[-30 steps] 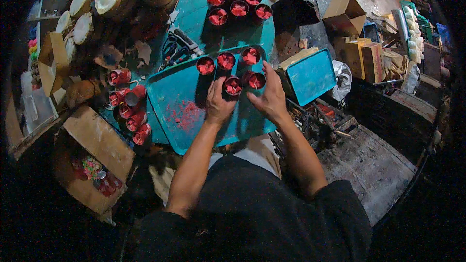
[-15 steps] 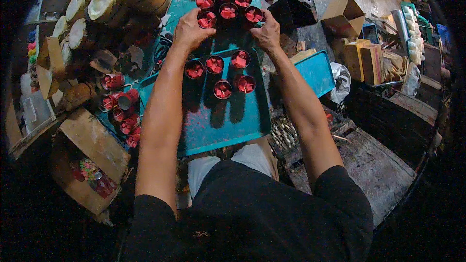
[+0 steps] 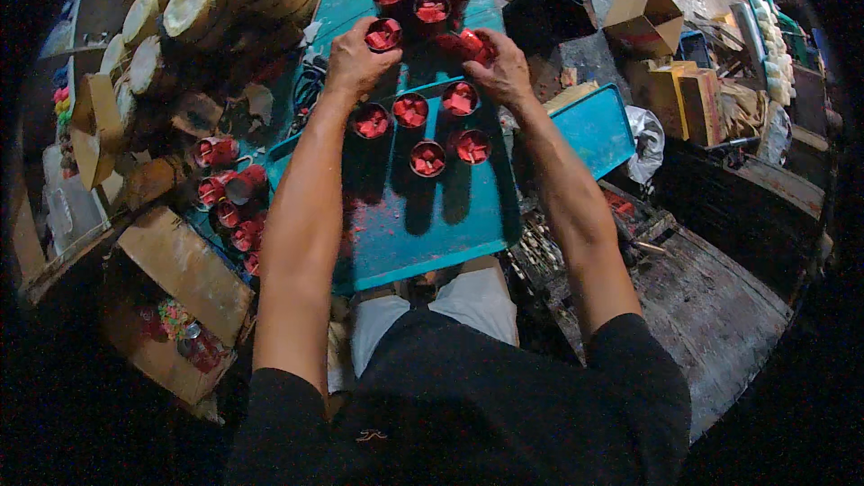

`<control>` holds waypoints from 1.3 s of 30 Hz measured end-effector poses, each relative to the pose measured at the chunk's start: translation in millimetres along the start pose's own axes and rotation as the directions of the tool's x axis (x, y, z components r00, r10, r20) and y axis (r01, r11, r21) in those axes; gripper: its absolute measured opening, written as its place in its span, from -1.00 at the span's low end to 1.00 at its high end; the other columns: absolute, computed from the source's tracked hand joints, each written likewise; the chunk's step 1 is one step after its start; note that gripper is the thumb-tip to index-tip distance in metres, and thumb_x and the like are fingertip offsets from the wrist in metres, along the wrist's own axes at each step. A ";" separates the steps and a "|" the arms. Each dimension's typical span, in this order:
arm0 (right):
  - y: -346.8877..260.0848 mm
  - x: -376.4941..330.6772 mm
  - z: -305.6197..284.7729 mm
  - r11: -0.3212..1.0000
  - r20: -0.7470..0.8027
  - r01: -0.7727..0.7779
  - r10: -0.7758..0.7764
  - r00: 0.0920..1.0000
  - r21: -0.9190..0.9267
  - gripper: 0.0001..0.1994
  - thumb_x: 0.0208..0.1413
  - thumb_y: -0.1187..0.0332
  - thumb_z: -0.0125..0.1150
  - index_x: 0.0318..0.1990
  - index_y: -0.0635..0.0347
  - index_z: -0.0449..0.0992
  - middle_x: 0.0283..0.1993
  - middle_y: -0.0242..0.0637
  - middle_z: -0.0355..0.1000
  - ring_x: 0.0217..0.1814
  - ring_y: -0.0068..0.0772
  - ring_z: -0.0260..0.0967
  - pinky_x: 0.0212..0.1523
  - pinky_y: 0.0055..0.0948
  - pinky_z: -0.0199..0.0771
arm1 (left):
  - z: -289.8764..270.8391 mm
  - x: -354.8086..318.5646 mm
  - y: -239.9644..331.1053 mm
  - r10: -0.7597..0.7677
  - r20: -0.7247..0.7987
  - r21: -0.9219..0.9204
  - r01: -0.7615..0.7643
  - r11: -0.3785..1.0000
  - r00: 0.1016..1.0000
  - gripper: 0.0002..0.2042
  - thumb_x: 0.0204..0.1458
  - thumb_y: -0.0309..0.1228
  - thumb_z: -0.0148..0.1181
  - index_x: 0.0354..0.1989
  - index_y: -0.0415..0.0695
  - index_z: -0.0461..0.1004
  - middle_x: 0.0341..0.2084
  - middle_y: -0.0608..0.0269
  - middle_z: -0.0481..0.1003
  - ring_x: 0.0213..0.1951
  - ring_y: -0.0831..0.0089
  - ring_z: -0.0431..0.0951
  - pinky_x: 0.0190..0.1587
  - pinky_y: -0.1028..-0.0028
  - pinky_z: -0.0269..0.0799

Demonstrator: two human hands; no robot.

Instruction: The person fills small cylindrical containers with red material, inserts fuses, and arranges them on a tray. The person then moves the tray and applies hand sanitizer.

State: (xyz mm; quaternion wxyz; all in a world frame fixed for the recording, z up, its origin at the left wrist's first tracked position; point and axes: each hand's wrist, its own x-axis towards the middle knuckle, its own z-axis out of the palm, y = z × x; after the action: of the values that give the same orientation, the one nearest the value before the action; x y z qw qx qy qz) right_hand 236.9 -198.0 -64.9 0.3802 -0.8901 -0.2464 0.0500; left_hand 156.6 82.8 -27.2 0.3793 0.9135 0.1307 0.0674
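My left hand [image 3: 360, 61] is closed round a dark-rimmed cup [image 3: 383, 33] filled with red chunks, held upright beyond the tray. My right hand [image 3: 502, 70] grips another red cup [image 3: 478, 47], which tilts so that its side shows and its mouth is hard to see. Between and below the hands, several similar cups of red pieces [image 3: 427, 159] stand upright on the far half of a turquoise tray [image 3: 405, 256]. Just past my hands, more filled cups [image 3: 432, 9] stand close together on a turquoise table.
At the left are red cylinders [image 3: 216, 151], an open cardboard box [image 3: 184, 261] and stacked drum-shaped pieces [image 3: 193, 9]. Right of the tray lie a smaller blue tray [image 3: 596, 130] and a black container [image 3: 549, 11]. Farther right stands an open carton [image 3: 644, 18].
The cup in my right hand has gone from upright to tilted, and that hand has turned and moved slightly nearer. My left hand still holds its cup. The whole view has shifted a little.
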 end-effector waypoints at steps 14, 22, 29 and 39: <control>-43.4 -59.7 -49.5 0.603 0.022 -0.118 0.165 0.986 0.789 -0.26 -0.17 0.67 0.51 0.26 0.11 0.39 0.12 -0.30 0.45 0.16 -0.35 0.47 0.23 -0.34 0.50 | -133.8 -129.5 70.9 0.118 -0.189 -0.014 -0.123 0.992 0.975 -0.42 -0.16 -0.43 0.54 0.12 -0.11 0.49 -0.09 0.08 0.62 -0.10 0.25 0.67 -0.01 0.30 0.58; -83.3 -222.1 -36.3 0.764 -0.058 -0.200 0.296 0.953 0.614 -0.25 -0.22 0.58 0.60 0.21 0.09 0.39 0.26 -0.26 0.37 0.25 -0.26 0.43 0.24 -0.25 0.51 | -50.5 -253.6 37.1 -0.052 0.015 0.010 0.051 0.999 0.999 -0.37 -0.18 -0.43 0.54 0.15 -0.13 0.46 -0.03 0.00 0.58 -0.02 0.10 0.63 0.07 0.23 0.54; -73.8 -234.3 22.4 0.900 -0.145 -0.128 0.204 0.968 0.417 -0.22 -0.17 0.58 0.43 0.32 0.18 0.27 0.27 -0.11 0.34 0.29 -0.18 0.42 0.27 -0.27 0.48 | -7.6 -244.5 15.8 -0.002 -0.073 -0.046 -0.001 0.999 0.997 -0.34 -0.17 -0.43 0.52 0.20 -0.14 0.41 0.01 -0.03 0.56 0.01 -0.02 0.60 0.09 0.16 0.53; -45.5 -149.8 -77.1 0.848 -0.093 -0.307 0.381 0.920 0.432 -0.55 0.02 0.44 0.39 0.11 0.27 0.52 -0.07 -0.21 0.56 -0.02 -0.33 0.55 0.02 -0.33 0.56 | -56.7 -240.1 38.7 -0.176 -0.104 -0.039 0.173 0.984 0.979 -0.50 -0.04 -0.54 0.32 0.16 -0.17 0.43 -0.03 0.02 0.57 -0.01 0.13 0.60 0.00 0.22 0.55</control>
State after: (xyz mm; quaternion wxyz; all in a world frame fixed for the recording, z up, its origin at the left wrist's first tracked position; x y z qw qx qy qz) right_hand 109.1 -292.9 6.8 0.5627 -0.8212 -0.0322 0.0897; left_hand -78.4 25.2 34.4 0.3896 0.8879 0.2295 0.0848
